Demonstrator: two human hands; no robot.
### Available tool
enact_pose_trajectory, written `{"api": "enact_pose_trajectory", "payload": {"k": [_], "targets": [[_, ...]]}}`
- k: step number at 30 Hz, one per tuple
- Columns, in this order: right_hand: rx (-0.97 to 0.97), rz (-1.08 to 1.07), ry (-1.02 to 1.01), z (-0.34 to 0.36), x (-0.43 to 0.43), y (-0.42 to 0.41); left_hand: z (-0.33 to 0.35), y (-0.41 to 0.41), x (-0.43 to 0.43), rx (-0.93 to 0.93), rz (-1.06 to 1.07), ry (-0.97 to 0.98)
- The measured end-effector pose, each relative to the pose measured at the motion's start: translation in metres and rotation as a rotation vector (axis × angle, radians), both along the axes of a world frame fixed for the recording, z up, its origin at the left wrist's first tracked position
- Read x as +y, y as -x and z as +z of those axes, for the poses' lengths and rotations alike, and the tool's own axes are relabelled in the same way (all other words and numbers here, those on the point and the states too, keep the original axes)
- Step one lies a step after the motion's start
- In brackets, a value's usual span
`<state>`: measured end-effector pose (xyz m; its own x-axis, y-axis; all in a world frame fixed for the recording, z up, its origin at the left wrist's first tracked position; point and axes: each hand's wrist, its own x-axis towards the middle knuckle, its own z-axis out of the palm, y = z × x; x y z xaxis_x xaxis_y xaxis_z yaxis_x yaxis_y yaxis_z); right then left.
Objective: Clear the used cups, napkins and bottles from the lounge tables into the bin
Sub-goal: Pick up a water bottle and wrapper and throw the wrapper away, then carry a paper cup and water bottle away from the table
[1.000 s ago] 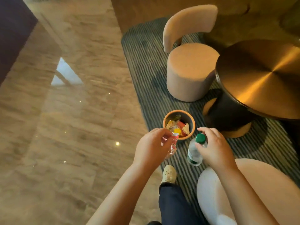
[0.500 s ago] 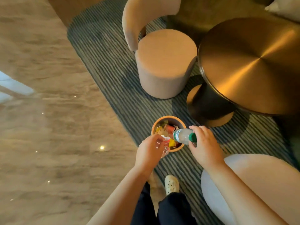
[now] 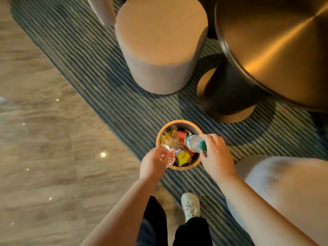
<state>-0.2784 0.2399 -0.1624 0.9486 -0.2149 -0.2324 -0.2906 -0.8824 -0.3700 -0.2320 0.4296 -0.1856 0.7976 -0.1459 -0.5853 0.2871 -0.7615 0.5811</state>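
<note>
Bottle (image 3: pixel 192 143) now farther over bin (image 3: pixel 179 122)

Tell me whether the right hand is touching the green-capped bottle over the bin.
Touching. The head view shows the right hand gripping the bottle at its green cap end, fingers curled round it, above the bin.

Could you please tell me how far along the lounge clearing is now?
Done: the round orange-rimmed bin already holds litter, including a yellow wrapper. In hand: the right hand holds a clear plastic bottle with a green cap over the bin, the left hand grips crumpled clear plastic at its rim. Left: dropping both; other tables are out of view.
</note>
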Motion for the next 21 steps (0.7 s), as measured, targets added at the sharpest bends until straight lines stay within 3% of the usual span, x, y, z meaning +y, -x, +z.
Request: {"api": "enact_pose_trajectory", "payload": {"k": [13, 17, 21], "targets": [[-0.016, -0.004, -0.014, -0.098, -0.010, -0.021, -0.097, -0.018, -0.021, -0.069, -0.143, -0.094], [-0.016, -0.005, -0.045, -0.093, -0.014, -0.018, -0.089, -0.017, -0.022, -0.100, -0.185, -0.113], [-0.008, 0.006, -0.051, -0.049, -0.017, -0.012, -0.038, -0.020, -0.023, -0.151, -0.237, -0.115]]}}
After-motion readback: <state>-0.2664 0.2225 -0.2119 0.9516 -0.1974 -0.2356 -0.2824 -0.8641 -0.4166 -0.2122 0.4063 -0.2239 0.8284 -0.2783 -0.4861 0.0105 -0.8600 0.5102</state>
